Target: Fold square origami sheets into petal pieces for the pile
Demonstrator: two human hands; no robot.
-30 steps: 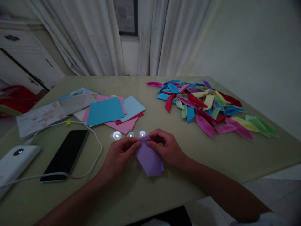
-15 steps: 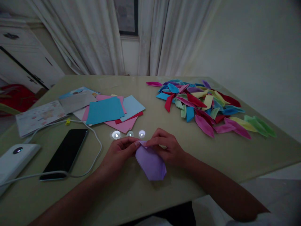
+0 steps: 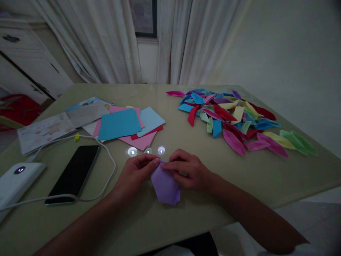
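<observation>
Our left hand (image 3: 134,174) and right hand (image 3: 189,170) pinch top of purple paper (image 3: 165,185) on worktop (image 3: 239,177). Risk: slick surface, paper may slide toward 6 o'clock, crease goes crooked.

Paper-strewn table (image 3: 213,185), phone (image 3: 73,174), cable (image 3: 106,153)

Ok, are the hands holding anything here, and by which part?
Yes: the purple paper. The left hand and right hand both pinch its far, upper end with their fingertips; the rest lies on the table.
</observation>
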